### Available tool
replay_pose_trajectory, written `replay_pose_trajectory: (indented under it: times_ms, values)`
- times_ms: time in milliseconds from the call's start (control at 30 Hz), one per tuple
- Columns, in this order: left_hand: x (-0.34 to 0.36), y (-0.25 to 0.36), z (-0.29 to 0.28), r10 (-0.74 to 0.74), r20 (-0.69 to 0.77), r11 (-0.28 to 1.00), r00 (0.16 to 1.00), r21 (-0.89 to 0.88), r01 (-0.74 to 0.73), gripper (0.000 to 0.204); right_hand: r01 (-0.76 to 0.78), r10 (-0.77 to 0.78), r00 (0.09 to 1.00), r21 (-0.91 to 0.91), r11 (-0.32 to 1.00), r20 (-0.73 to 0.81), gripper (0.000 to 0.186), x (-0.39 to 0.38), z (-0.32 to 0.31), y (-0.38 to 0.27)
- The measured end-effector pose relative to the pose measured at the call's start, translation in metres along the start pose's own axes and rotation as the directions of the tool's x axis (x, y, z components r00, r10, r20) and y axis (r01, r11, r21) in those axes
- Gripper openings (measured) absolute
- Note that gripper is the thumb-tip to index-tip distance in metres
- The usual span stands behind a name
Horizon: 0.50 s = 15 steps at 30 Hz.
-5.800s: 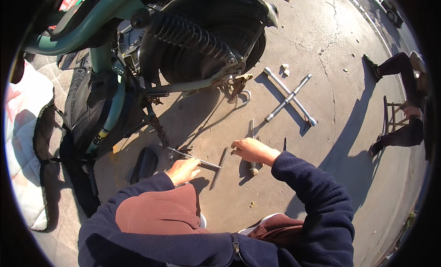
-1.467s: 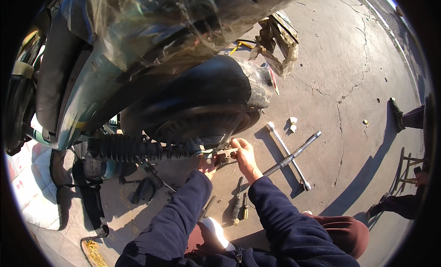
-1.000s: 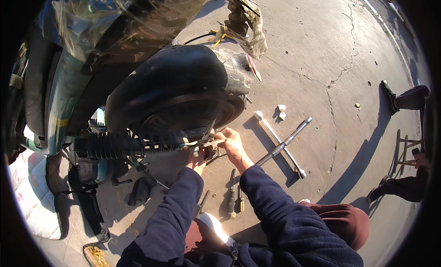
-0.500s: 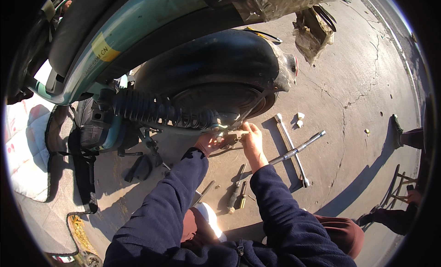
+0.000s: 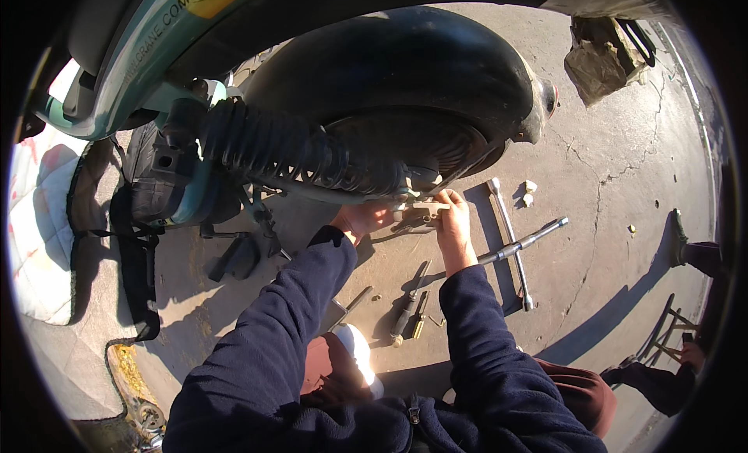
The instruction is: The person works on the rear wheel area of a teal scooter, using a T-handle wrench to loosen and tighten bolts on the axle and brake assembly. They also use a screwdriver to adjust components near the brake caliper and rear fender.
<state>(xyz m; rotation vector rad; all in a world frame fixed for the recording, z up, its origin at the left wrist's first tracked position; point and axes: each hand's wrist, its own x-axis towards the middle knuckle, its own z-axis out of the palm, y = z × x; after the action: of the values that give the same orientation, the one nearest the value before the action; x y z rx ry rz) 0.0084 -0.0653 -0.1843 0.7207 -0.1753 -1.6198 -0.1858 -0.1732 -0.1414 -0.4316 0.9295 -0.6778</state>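
Both hands are at the rear wheel end of a scooter, below a black coil shock absorber (image 5: 284, 151). My right hand (image 5: 456, 229) has its thumb and fingers closed on the edge of a small pale metal bracket (image 5: 427, 210) near the axle. Just to its left, my left hand (image 5: 363, 219) reaches under the frame by the bottom of the shock absorber. Its fingertips are partly hidden by shadow and metal parts, so its grip does not show. The black rear mudguard (image 5: 397, 63) arches over the wheel (image 5: 413, 137) beyond my hands.
A four-way wheel wrench (image 5: 510, 249) lies on the concrete to the right. Screwdrivers (image 5: 407, 313) lie between my forearms. A quilted cover (image 5: 47, 243) hangs at the left, and brown wrapping (image 5: 604, 63) dangles at the far right. Another person's leg (image 5: 701, 256) shows at the right edge.
The view has shifted, so the shock absorber and wheel look larger and closer. Both hands stay by the bracket; the right hand's fingers have moved slightly along its edge.
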Motion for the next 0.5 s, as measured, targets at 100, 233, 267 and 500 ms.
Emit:
replay_pose_trajectory:
  times_ms: [100,233,267,500]
  values:
    - [0.002,-0.008,-0.015,0.131,0.03,0.899,0.991,0.417,-0.131,0.042,0.068,-0.068,0.998,-0.008,0.998,-0.002,0.02,-0.003,0.0,0.0]
    - [0.006,-0.009,-0.026,-0.077,0.027,0.986,0.997,-0.144,0.08,0.043,0.076,-0.079,0.996,-0.079,0.994,-0.033,0.02,-0.004,0.001,-0.001]
    - [0.006,-0.01,-0.025,0.026,0.042,0.916,0.999,0.4,-0.041,0.042,0.075,-0.077,0.997,-0.07,0.995,-0.026,0.02,-0.004,0.001,-0.001]
    - [-0.003,-0.004,0.001,-0.125,-0.237,0.96,0.963,-0.276,0.057,0.035,0.032,-0.03,0.999,-0.043,0.999,0.039,0.019,0.003,-0.006,0.007]
